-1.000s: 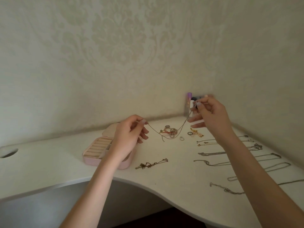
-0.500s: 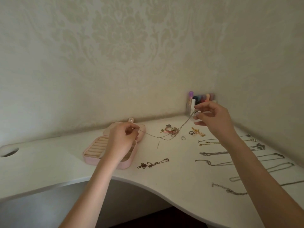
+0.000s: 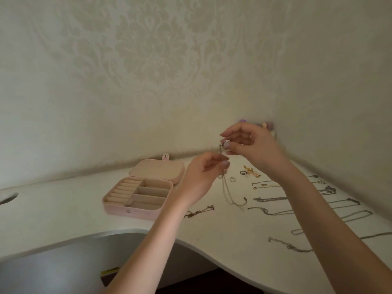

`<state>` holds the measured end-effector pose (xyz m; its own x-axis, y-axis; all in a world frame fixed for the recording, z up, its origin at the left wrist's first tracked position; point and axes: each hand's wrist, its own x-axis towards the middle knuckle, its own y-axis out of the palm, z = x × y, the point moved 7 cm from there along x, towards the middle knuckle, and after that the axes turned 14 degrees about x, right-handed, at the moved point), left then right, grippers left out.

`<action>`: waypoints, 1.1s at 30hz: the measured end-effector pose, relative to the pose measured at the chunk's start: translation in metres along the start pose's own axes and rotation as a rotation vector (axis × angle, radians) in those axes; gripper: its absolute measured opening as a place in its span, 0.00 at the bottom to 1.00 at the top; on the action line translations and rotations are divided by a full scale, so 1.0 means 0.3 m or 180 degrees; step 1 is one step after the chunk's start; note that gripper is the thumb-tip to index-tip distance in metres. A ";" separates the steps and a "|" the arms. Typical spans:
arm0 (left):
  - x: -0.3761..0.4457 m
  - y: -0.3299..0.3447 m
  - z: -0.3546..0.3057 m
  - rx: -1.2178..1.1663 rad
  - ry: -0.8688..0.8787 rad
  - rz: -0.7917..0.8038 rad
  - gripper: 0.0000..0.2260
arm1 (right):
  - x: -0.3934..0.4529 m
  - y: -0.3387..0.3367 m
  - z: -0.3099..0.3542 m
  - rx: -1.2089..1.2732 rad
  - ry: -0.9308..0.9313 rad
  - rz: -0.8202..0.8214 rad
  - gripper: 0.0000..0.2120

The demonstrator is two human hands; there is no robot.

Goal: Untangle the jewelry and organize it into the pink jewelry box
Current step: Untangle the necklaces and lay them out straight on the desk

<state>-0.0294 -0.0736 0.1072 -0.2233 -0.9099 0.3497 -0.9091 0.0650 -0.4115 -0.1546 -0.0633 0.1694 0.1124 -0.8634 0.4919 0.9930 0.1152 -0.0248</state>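
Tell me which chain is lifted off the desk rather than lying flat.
The thin chain hanging from the right hand, beside the left hand; its loop trails to the desk. The others lie flat.

Metal chains (image 3: pixel 269 199) (matt white desk (image 3: pixel 212 234))

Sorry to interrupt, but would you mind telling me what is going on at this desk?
A person is sorting jewelry on a white desk. The right hand pinches the top of a thin silver chain necklace, which hangs down to the desk, and the left hand holds it lower down. The open pink jewelry box sits to the left, its compartments looking unfilled. Several other chains lie in rows on the right.
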 end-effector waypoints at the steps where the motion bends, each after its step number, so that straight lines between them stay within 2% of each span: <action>1: 0.001 0.004 0.002 -0.0160 -0.0017 -0.0044 0.04 | 0.001 -0.004 0.007 0.0019 -0.0014 -0.0033 0.09; 5: -0.014 -0.023 0.037 -0.0548 -0.0156 -0.0305 0.06 | -0.005 -0.057 0.026 0.0070 -0.0051 -0.0280 0.06; 10: -0.026 -0.068 0.071 -0.0013 -0.0181 -0.0271 0.05 | -0.020 -0.124 0.008 0.0263 -0.0076 -0.0814 0.06; 14: -0.028 -0.122 0.096 0.0286 -0.0168 -0.0519 0.05 | -0.028 -0.195 -0.017 0.0311 -0.0184 -0.1379 0.05; 18: -0.026 -0.141 0.136 0.0631 -0.0173 -0.0591 0.05 | -0.041 -0.237 -0.055 0.0345 -0.0194 -0.1604 0.05; 20: -0.027 -0.154 0.146 0.1090 -0.0060 -0.0831 0.04 | -0.053 -0.248 -0.080 0.0137 -0.0197 -0.1619 0.05; 23: -0.034 -0.160 0.141 0.1942 0.0236 -0.1135 0.05 | -0.061 -0.255 -0.116 -0.0715 -0.0237 -0.1447 0.04; 25: -0.035 -0.127 0.145 0.2762 0.0335 -0.0961 0.06 | -0.061 -0.257 -0.158 -0.1245 -0.0064 -0.1170 0.02; 27: -0.037 -0.082 0.167 0.3542 0.0308 -0.0655 0.13 | -0.065 -0.255 -0.226 -0.1592 0.0261 -0.0850 0.03; 29: -0.033 -0.050 0.194 0.3753 0.0265 -0.0343 0.18 | -0.077 -0.256 -0.293 -0.1816 0.0528 -0.0701 0.04; 33: -0.020 -0.037 0.215 0.4096 0.0376 -0.0316 0.16 | -0.100 -0.249 -0.373 -0.1742 0.0726 -0.0675 0.05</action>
<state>0.0047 -0.0953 0.0555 -0.2644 -0.8423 0.4697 0.0508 -0.4985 -0.8654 -0.2282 -0.1010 0.0590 -0.1441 -0.9298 0.3386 0.8620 -0.2860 -0.4185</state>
